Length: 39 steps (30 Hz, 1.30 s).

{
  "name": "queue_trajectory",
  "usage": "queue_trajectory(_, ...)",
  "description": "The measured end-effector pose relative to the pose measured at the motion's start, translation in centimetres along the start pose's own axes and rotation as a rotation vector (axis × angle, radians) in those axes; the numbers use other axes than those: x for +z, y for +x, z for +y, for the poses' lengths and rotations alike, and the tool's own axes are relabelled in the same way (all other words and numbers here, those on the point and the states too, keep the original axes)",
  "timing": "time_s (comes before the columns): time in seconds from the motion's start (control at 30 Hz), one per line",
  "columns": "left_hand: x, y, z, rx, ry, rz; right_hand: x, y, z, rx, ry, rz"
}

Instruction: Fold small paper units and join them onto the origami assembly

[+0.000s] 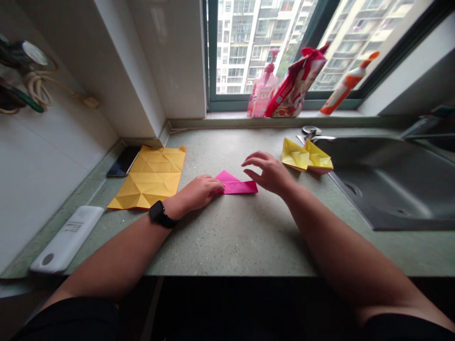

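1. Speckled counter (pixel 241 237) runs beneath a window, with a sink (pixel 408 189) at its right end.
2. Pink paper (pixel 241 187): lies folded on the counter between your hands, its peak pointing away from you, a strip reaching right.
3. Left hand (pixel 199 190): your fingers bend together over the paper's left end; whether they pinch or merely press cannot be determined.
4. Right hand (pixel 268 174): your thumb and fingers are parted, apart from the paper, near its right end.
5. Recommendation: pin the left end flat, true up the strip's edges, then run a fingertip firmly along the fold. Light pressure would probably leave a soft crease.
6. Containers: pink pump bottle (pixel 263 94), red bag (pixel 293 85) and orange-and-white bottle (pixel 343 90) sit on the window sill (pixel 222 115); contents not verifiable.
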<state>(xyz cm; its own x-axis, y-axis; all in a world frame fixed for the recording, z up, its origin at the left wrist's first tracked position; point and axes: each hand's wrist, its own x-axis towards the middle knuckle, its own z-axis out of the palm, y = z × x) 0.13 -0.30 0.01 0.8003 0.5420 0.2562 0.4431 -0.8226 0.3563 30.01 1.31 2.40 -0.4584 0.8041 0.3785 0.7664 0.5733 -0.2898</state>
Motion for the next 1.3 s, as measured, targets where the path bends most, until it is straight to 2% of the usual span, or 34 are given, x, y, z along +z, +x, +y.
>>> queue_trajectory(0.13, 0.3, 0.1, -0.2, -0.031, 0.024, 0.017, 2.4, -0.2, -3.2, -0.035, -0.013, -0.266)
queue_trajectory(0.2, 0.3, 0.0, -0.3, -0.068, 0.048, 0.019, 3.0, -0.3, -3.7, 0.002, 0.011, -0.332)
queue_trajectory(0.37, -0.3, -0.8, -1.3, -0.247, 0.170, 0.059, 3.2, 0.0, -3.2, 0.079, 0.107, -0.364)
queue_trajectory(0.43, -0.7, -1.4, -2.2, -0.288, 0.186, 0.029, 3.2, 0.1, -2.9, 0.097, 0.128, -0.364)
queue_trajectory(0.57, -1.8, -2.8, -4.6, -0.285, 0.152, -0.054, 3.5, 0.2, -2.8, 0.092, 0.127, -0.359)
queue_trajectory(0.73, -4.4, -4.1, -6.1, -0.367, 0.168, -0.150, 3.6, 0.2, -2.9, 0.104, 0.129, -0.360)
queue_trajectory(0.8, -5.3, -3.8, -5.6, -0.337, 0.155, -0.095, 3.5, 0.2, -2.9, 0.104, 0.135, -0.361)
queue_trajectory(0.9, -5.5, -2.4, -3.5, -0.207, 0.053, 0.124, 3.5, 0.2, -2.9, 0.103, 0.143, -0.358)
queue_trajectory(0.93, -5.2, -1.8, -2.7, -0.140, 0.008, 0.160, 3.5, 0.2, -2.9, 0.104, 0.145, -0.357)
queue_trajectory(1.0, -4.4, -1.0, -1.3, 0.001, -0.047, 0.118, 3.5, 0.2, -2.9, 0.107, 0.148, -0.354)
queue_trajectory(1.07, -3.5, -0.6, -0.6, 0.063, -0.013, 0.024, 3.5, 0.2, -2.9, 0.109, 0.154, -0.349)
queue_trajectory(1.17, -2.7, -0.8, -0.6, 0.054, 0.021, -0.057, 3.6, 0.2, -2.8, 0.106, 0.180, -0.345)
queue_trajectory(1.3, -2.6, -0.9, -1.2, 0.041, -0.004, -0.084, 3.6, 0.2, -1.9, 0.104, 0.205, -0.313)
